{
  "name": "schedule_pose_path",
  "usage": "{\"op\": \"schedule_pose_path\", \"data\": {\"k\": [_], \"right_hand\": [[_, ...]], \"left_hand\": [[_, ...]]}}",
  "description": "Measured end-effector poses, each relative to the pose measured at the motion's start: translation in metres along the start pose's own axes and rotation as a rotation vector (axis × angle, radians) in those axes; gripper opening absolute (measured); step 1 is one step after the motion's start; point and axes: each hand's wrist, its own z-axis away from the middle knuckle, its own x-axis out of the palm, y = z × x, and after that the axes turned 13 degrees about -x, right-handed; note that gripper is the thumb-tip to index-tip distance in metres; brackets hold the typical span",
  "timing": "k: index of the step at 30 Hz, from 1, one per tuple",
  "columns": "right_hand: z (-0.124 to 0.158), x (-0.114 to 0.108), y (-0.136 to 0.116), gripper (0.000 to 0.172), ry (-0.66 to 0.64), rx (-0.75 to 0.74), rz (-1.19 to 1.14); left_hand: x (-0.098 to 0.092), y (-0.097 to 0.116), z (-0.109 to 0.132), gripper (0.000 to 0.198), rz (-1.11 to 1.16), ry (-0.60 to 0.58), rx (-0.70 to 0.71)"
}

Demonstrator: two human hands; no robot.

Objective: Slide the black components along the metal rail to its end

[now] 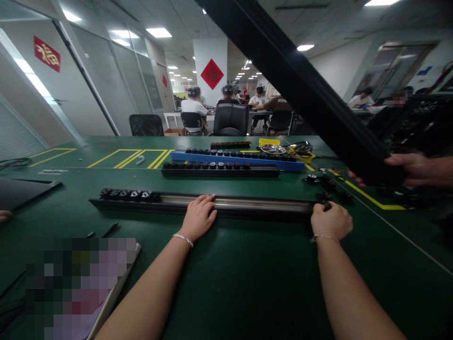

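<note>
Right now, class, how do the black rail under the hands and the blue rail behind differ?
The black rail bears small pieces only at its left end; the blue rail bears them nearly end to end. The left hand and right hand are on the black rail; no hand touches the blue rail. Both lie flat on the green table.

Long black rail [240, 204]: matt dark body, polished silvery metal strip along middle, glossy. Green table mat [247, 283]: smooth, mostly matt, faint sheen. Long blue strip [179, 156]: smooth, looks like plastic. Small round dish [273, 149]: bare shiny metal.
</note>
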Motion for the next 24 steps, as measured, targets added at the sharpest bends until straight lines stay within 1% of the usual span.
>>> {"op": "schedule_pose_path", "data": {"k": [9, 15, 20, 24], "right_hand": [[0.0, -0.008, -0.001, 0.04, 0.001, 0.016, 0.025], [0.004, -0.01, -0.001, 0.042, 0.037, 0.016, -0.016], [0.006, -0.013, 0.001, 0.038, 0.026, 0.034, -0.002], [0.006, -0.015, 0.008, 0.038, 0.001, -0.001, 0.002]], "left_hand": [[-0.001, 0.004, -0.001, 0.021, 0.008, 0.025, 0.008], [-0.003, 0.004, 0.0, 0.022, 0.012, 0.027, 0.028], [-0.005, 0.005, 0.001, 0.021, 0.012, 0.002, 0.034], [-0.005, 0.005, 0.001, 0.023, 0.004, -0.006, 0.044]]}}
